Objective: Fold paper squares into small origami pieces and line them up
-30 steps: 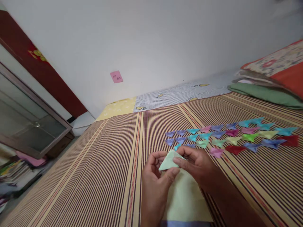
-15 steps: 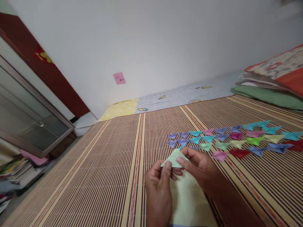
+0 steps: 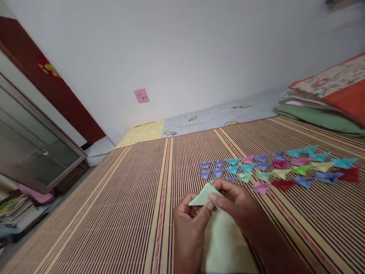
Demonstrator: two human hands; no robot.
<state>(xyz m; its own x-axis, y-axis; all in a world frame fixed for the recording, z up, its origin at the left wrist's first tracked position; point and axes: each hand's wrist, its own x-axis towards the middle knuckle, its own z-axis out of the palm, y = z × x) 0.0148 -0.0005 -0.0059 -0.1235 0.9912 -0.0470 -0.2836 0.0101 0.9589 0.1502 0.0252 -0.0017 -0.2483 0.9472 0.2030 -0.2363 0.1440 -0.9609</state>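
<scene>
A small pale green paper (image 3: 203,196), folded into a triangle, is held between both hands above the striped mat (image 3: 137,198). My left hand (image 3: 191,224) grips it from the left and below, its thumb at the lower right edge. The thumb and fingers of my right hand (image 3: 235,199) pinch the paper's right side. Under the hands lies a larger pale yellow-green sheet (image 3: 226,243). Beyond them, several folded paper pieces in many colours stand in rows, among them a pink one (image 3: 261,187) and a dark red one (image 3: 283,185).
Folded bedding with a green layer (image 3: 316,117) and an orange patterned piece (image 3: 350,97) is at the right. A pink note (image 3: 141,96) is on the wall. At the left are a glass-panelled frame (image 3: 34,140) and stacked books (image 3: 17,213).
My left thumb has slid right along the paper's lower edge, towards my right thumb. The folded paper has shifted slightly left and tilted. The whole view has also shifted a little.
</scene>
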